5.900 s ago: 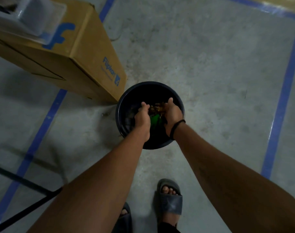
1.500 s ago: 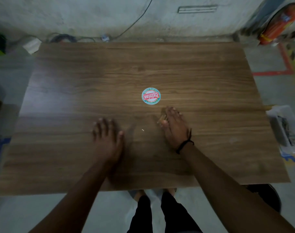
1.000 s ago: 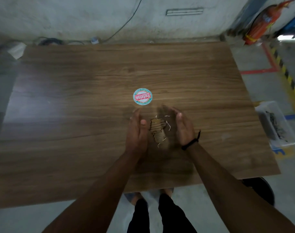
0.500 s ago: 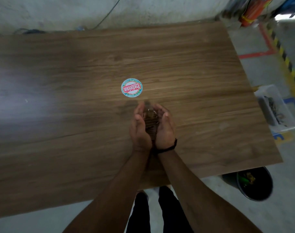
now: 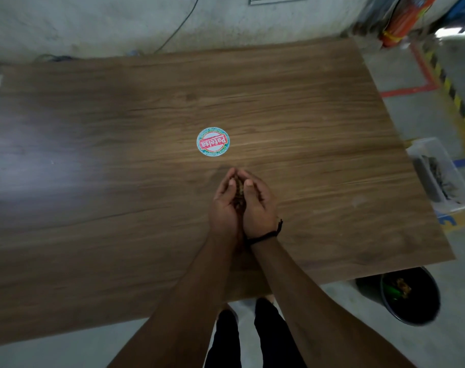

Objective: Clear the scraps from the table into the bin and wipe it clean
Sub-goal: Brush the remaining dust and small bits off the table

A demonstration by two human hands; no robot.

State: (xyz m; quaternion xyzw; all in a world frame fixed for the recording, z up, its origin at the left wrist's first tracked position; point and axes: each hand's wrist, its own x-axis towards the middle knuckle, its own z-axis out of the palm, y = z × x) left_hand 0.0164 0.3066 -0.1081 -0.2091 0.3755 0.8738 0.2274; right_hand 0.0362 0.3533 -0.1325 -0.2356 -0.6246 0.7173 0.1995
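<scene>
My left hand [image 5: 224,208] and my right hand [image 5: 260,207] are pressed side by side into one cup above the middle of the wooden table [image 5: 120,181]. Between the palms lies a small heap of brown scraps [image 5: 239,191], mostly hidden by the fingers. The black round bin [image 5: 409,296] stands on the floor beyond the table's near right corner, with green and brown scraps inside it.
A round red and teal sticker [image 5: 213,142] lies on the table just beyond my hands. A clear plastic tub [image 5: 438,173] sits on the floor by the right edge. An orange fire extinguisher [image 5: 403,19] leans at the far right wall. My legs stand at the near edge.
My hands swept the scraps together on the table, closed around them and lifted them as a cup. Earlier they were over the bin on the floor.
</scene>
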